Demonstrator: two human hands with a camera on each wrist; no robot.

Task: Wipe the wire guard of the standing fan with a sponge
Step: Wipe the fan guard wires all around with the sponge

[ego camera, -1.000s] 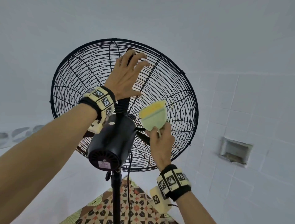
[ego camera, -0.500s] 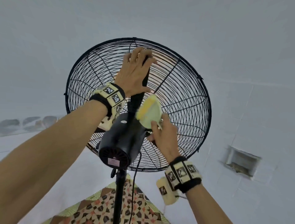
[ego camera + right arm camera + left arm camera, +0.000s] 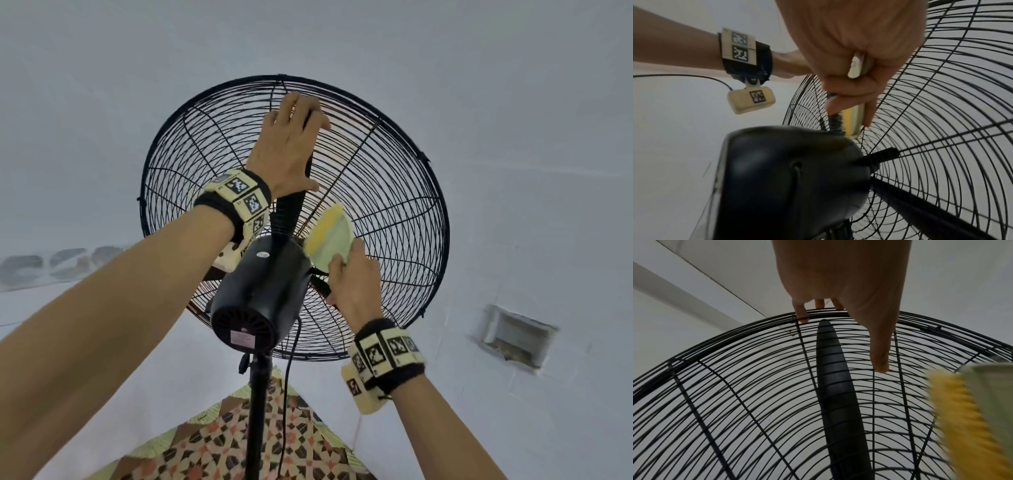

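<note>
Now the left hand point(image 3: 289, 147) sits higher on the wire guard point(image 3: 394, 212) than it did a second ago: it has slid from around the 12 o'clock spokes up to the rim itself, and in the left wrist view its fingertips point(image 3: 802, 316) hook over the outer ring while the thumb lies straight along the wires. The fingers are mostly extended and pressed flat, a bracing grip rather than a closed one; I take it to be steadying the fan head.

The right hand point(image 3: 356, 284) has carried the sponge point(image 3: 329, 240) inward and slightly up. A second ago it stood off the guard at about 4 o'clock from the hub; now its yellow face lies against the wires just beside the motor housing point(image 3: 260, 291), at roughly 2 o'clock from it. The fingers and thumb are curled tight round the sponge's lower end, as the right wrist view shows. Whether the yellow face truly presses the wires or only hovers near them I cannot tell, since that edge is blurred.

Judging by this, wiping is about to start or only just starting near the hub. A dark blade point(image 3: 834, 386) stands behind the wires at 12 o'clock. The pole point(image 3: 257, 411) rises over a patterned mat point(image 3: 219, 448).
</note>
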